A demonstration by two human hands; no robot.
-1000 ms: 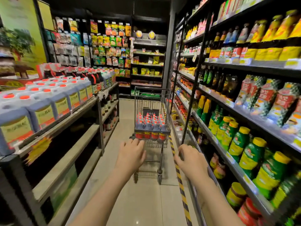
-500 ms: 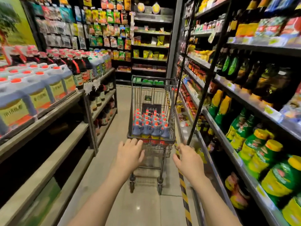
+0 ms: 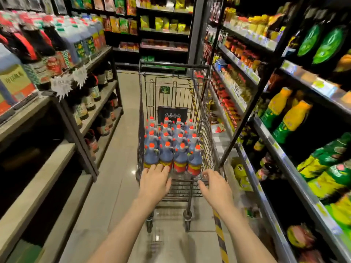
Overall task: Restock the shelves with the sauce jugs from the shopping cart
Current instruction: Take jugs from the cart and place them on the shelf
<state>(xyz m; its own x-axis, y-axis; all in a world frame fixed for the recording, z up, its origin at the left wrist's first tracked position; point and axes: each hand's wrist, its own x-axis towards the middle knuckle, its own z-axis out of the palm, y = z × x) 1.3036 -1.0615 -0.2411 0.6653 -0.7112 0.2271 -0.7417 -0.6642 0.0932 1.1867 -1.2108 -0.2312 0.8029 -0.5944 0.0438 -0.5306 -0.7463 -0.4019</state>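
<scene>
At the cart (image 3: pixel 141 118) handle | my left hand (image 3: pixel 154 184) and right hand (image 3: pixel 215 186) hover, fingers loose, holding nothing | jugs (image 3: pixel 171 147) stand inside the cart | I grip one near jug by its handle, lifting straight up.

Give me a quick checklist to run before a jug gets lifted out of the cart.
1. Both hands free: left hand and right hand hold nothing: ok.
2. Hands at the shopping cart: at its near edge: ok.
3. Sauce jugs upright, red caps on: ok.
4. Near row within reach: ok.
5. Room on the left shelves: lower boards look bare: ok.
6. Cart wheels steady: cannot tell.
</scene>
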